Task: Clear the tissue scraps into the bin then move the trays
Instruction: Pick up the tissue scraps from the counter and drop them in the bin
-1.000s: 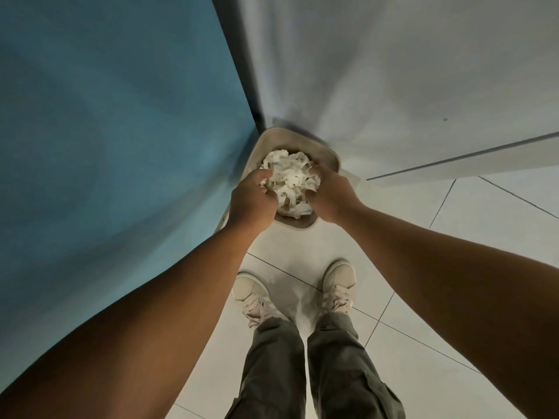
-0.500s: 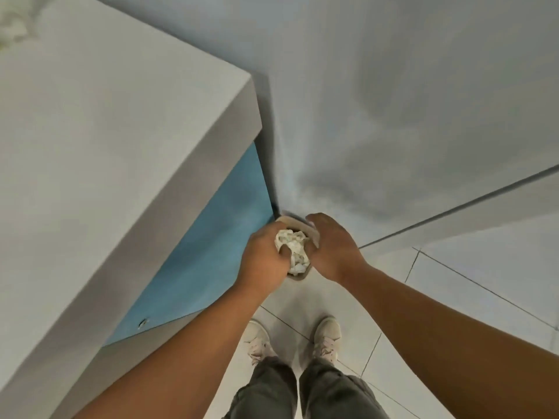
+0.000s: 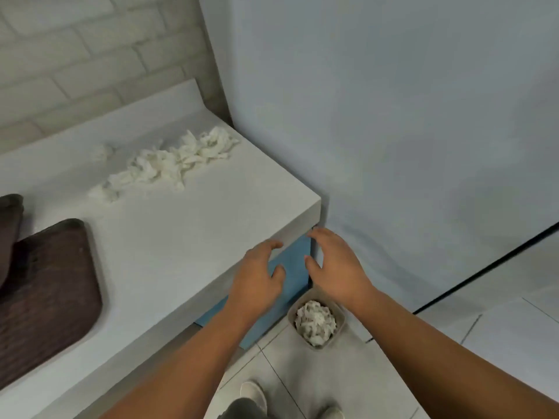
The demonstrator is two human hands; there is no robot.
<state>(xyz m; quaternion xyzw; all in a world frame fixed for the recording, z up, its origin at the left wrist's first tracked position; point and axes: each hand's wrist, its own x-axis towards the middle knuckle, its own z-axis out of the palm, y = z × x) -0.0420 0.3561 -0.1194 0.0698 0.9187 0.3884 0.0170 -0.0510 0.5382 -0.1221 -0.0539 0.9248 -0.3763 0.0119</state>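
A small beige bin point(image 3: 340, 313) stands on the floor beside the counter's corner, heaped with white tissue scraps point(image 3: 315, 322). More tissue scraps point(image 3: 169, 164) lie in a long pile on the white counter point(image 3: 169, 237) near the back wall. A dark brown tray point(image 3: 45, 291) lies at the counter's left, with a second tray point(image 3: 9, 231) partly behind it. My left hand point(image 3: 257, 279) and my right hand point(image 3: 335, 264) hover empty above the bin at counter-edge height, fingers spread and relaxed.
A pale blue wall point(image 3: 393, 116) rises on the right of the counter. A blue cabinet front point(image 3: 290, 276) sits under the counter edge. White brick tiles back the counter. My shoes point(image 3: 252, 394) stand on the tiled floor below.
Both hands let go of the tissue pressed into the bin and rose to counter level. My view lifted, bringing the counter, the scraps and the trays into sight.
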